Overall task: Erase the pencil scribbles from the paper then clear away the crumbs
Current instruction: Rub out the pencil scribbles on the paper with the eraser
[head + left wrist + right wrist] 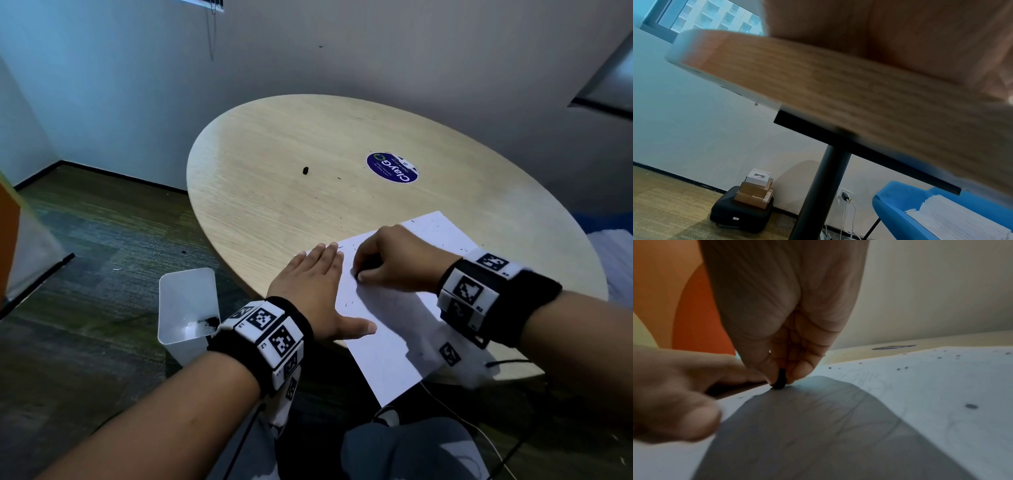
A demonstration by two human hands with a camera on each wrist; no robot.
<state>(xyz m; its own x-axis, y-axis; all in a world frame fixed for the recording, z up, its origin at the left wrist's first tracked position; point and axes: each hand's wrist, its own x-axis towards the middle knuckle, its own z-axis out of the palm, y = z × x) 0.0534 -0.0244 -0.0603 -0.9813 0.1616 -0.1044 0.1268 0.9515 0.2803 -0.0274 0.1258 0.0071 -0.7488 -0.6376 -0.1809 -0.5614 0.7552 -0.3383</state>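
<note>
While my left hand [317, 291] lies flat with fingers straight and thumb spread, pressing down the left edge of the paper [394, 329], my right hand [394, 260] pinches a small black eraser [780, 379] between thumb and fingertips. From the right wrist view, the eraser's lower end touches the sheet close to that left edge, just beside the fingers of my flat hand, and faint grey pencil lines [869, 378] still show on the paper to its right. My right hand's shadow falls across the near part of the sheet.

The paper sits on the near side of a round wooden table [274, 171], turned at an angle, with its near corner hanging past the table's rim. Dark eraser crumbs [442, 228] are scattered over the far part of the sheet, with a few more near my left thumb and some on the bare wood beyond. Another small black lump [305, 170] lies alone farther out on the table, well apart from the paper, and a round blue sticker [392, 167] is to its right.

Just off the table's edge to my left stands a clear plastic bin [186, 305] with a dark pile of crumbs in its bottom corner. Both wrists wear black bands with black-and-white coded tiles. From the left wrist view I see mostly the table's edge, its black post, a blue chair [900, 203] holding a stack of white sheets, and boxes [754, 191] piled on a black case by the wall.
</note>
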